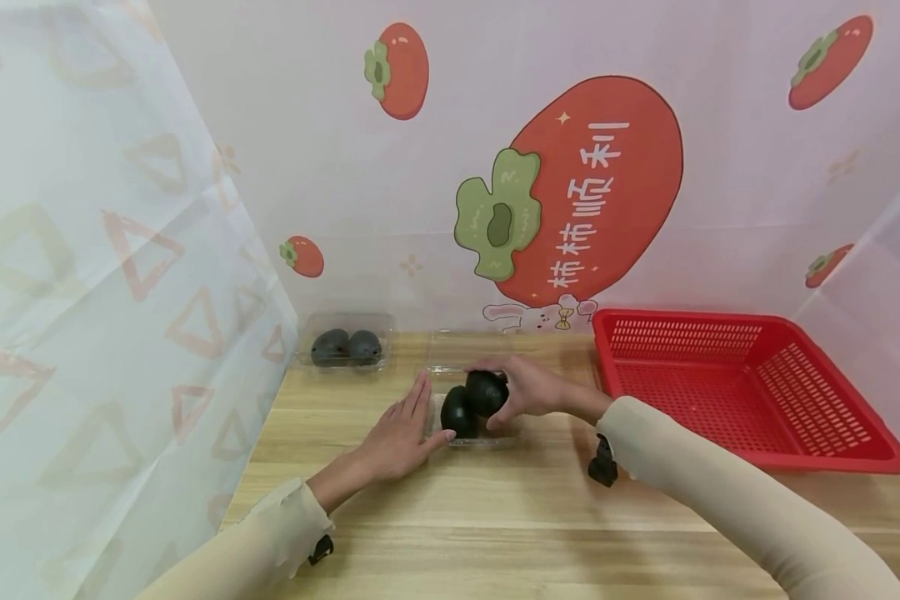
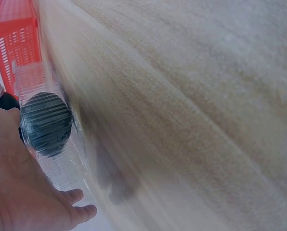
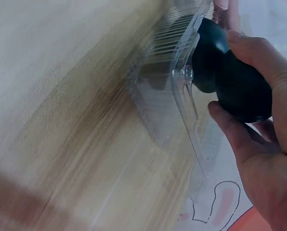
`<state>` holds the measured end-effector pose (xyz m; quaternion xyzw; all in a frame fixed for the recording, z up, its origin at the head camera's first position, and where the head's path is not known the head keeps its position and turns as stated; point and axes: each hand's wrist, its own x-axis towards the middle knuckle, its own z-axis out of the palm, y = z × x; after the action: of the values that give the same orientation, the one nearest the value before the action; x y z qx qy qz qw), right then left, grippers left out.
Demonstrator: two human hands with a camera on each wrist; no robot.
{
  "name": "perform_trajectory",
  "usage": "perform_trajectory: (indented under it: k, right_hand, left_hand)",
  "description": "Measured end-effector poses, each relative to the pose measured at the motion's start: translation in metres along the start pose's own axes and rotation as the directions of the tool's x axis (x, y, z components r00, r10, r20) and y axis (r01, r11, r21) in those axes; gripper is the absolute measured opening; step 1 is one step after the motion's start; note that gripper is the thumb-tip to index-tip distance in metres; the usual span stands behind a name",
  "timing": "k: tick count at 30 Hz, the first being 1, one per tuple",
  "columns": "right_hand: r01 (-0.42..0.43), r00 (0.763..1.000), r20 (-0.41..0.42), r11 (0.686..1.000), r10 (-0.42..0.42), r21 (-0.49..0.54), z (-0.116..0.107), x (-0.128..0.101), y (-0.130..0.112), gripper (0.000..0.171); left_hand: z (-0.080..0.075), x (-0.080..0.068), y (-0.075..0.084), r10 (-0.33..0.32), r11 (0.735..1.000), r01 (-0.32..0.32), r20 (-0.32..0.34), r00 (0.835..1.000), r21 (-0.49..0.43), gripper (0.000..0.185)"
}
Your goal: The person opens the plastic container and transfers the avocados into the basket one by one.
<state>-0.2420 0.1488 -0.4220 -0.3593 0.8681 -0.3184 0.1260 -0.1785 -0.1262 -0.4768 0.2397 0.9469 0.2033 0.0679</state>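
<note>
An open clear plastic box (image 1: 487,442) stands on the table in front of me, its lid (image 1: 465,354) folded back toward the wall. One dark avocado (image 1: 457,413) lies in the left part of the box, and its underside shows through the ribbed wall in the left wrist view. My right hand (image 1: 532,387) grips a second dark avocado (image 3: 244,89) between thumb and fingers, over the right part of the box and against the first one. My left hand (image 1: 399,437) rests along the box's left side, fingers straight, thumb spread to the front edge.
At the back left stands another clear plastic box (image 1: 378,321) with two dark avocados (image 1: 347,347) in it. A large red plastic basket (image 1: 690,408) takes up the right side of the wooden table (image 1: 450,517). Behind is a wall sheet (image 1: 345,167) printed with persimmons.
</note>
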Motion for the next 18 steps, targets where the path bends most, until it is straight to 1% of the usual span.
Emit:
perform_trajectory:
  k: [6,12,16,18]
  right_hand:
    - [-0.012,0.998,-0.053,0.993,0.019,0.121,-0.003,-0.005,-0.002,0.083]
    - [-0.027,0.994,-0.093,0.975,0.049,0.222,-0.008,-0.008,-0.004,0.085]
    - [-0.043,0.991,-0.111,0.964,0.075,0.262,-0.015,-0.012,-0.006,0.085]
    - [-0.040,0.989,-0.125,0.963,0.076,0.266,-0.019,-0.015,-0.008,0.084]
  left_hand:
    - [0.002,0.000,-0.001,0.002,1.000,-0.002,-0.001,1.000,-0.014,0.095]
    - [0.001,0.000,-0.001,0.002,1.000,-0.002,0.007,1.000,-0.014,0.096]
    - [0.000,-0.001,-0.001,-0.004,1.000,0.004,0.009,1.000,-0.012,0.097]
    - [0.002,-0.001,-0.002,0.000,1.000,0.000,0.001,1.000,-0.017,0.097]
